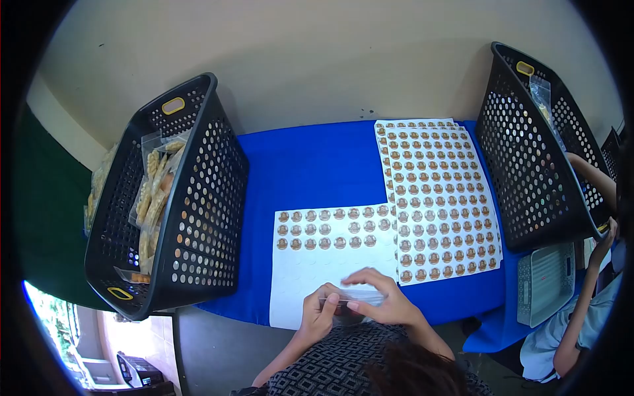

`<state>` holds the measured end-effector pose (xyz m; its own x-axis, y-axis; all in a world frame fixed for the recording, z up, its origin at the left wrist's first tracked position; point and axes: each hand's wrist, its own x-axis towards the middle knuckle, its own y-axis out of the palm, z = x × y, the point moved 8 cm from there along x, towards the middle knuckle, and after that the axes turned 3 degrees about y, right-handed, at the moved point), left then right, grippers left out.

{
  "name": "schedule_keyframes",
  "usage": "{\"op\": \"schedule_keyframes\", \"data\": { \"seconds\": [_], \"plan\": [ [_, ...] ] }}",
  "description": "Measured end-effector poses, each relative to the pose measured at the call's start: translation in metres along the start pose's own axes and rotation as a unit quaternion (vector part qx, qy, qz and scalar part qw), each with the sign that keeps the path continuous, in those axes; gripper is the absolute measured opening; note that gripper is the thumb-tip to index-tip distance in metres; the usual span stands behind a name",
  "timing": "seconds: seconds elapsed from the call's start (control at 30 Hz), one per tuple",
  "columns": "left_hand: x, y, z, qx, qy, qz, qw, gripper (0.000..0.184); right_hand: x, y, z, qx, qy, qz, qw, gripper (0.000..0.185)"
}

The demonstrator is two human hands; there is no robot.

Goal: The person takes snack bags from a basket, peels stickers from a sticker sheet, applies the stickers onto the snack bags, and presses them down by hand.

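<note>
Packet, clear plastic: located near the near edge of the sticker sheet. Left hand: fingers pinching its left side. Right hand: fingers curved at right side; closure indeterminable.

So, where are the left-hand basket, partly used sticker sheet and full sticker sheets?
Left-hand basket [210,198]: head view, perforated side wall.
Partly used sticker sheet [297,280]: head view, bare lower part.
Full sticker sheets [439,201]: head view, middle of top sheet.

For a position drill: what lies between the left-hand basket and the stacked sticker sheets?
Between the basket and the stacked sheets lies a partly used sticker sheet, with bare blue cloth beyond it; the head view shows this.
</note>
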<state>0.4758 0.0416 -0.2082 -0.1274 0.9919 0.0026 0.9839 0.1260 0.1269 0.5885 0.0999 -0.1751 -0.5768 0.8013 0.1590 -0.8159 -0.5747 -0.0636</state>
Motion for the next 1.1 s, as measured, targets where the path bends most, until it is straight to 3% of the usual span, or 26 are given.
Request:
{"op": "schedule_keyframes", "data": {
  "seconds": [0.1,0.13,0.2,0.37,0.43,0.5,0.63,0.7,0.8,0.93,0.97,1.0,1.03,1.1],
  "plan": [
    [0.003,0.007,-0.013,0.028,0.051,0.036,0.998,0.011,-0.003,0.006,-0.001,-0.014,-0.013,0.05,0.999,0.016],
    [0.004,0.006,-0.012,0.028,0.051,0.036,0.998,0.011,-0.003,0.003,0.002,-0.04,-0.031,0.026,0.998,0.01],
    [0.006,0.005,-0.012,0.136,0.066,0.031,0.988,0.005,-0.003,0.0,-0.001,-0.053,-0.028,0.011,0.998,0.009],
    [0.011,0.004,-0.015,0.164,0.101,0.008,0.981,0.007,-0.004,-0.003,-0.005,-0.009,0.013,-0.016,1.0,0.009],
    [0.011,0.003,-0.016,0.161,0.118,-0.001,0.98,0.006,-0.003,-0.003,0.008,-0.037,-0.037,0.016,0.998,0.009],
    [0.013,-0.003,-0.014,0.153,0.085,-0.015,0.984,0.007,-0.006,-0.006,0.007,-0.013,-0.019,0.026,0.999,0.009],
    [0.014,0.007,-0.021,0.13,0.065,0.088,0.986,0.008,-0.011,-0.028,-0.004,-0.036,-0.037,-0.036,0.998,0.008],
    [0.015,0.006,-0.024,0.187,0.106,0.103,0.971,0.009,-0.012,-0.034,-0.002,-0.067,-0.053,-0.049,0.995,0.006],
    [0.021,-0.011,-0.014,0.167,0.108,-0.009,0.98,0.005,-0.014,-0.033,-0.003,-0.04,-0.029,-0.041,0.998,0.005],
    [0.026,-0.014,-0.009,0.142,0.111,-0.032,0.983,0.006,-0.011,-0.026,0.001,-0.022,-0.019,-0.03,0.999,0.004],
    [0.025,-0.018,-0.008,0.105,0.125,-0.092,0.982,0.018,-0.01,-0.023,-0.002,-0.022,-0.019,-0.028,0.999,0.004],
    [0.021,-0.023,-0.007,0.067,0.137,-0.152,0.977,0.03,-0.009,-0.031,-0.009,-0.016,-0.013,-0.097,0.995,0.002],
    [0.019,-0.019,-0.007,0.067,0.134,-0.155,0.976,0.03,-0.01,-0.037,-0.016,-0.01,-0.005,-0.166,0.986,0.001],
    [0.015,-0.006,-0.015,0.101,0.163,-0.116,0.974,0.064,-0.012,-0.026,-0.026,0.042,0.009,-0.21,0.977,0.005]
  ]
}}
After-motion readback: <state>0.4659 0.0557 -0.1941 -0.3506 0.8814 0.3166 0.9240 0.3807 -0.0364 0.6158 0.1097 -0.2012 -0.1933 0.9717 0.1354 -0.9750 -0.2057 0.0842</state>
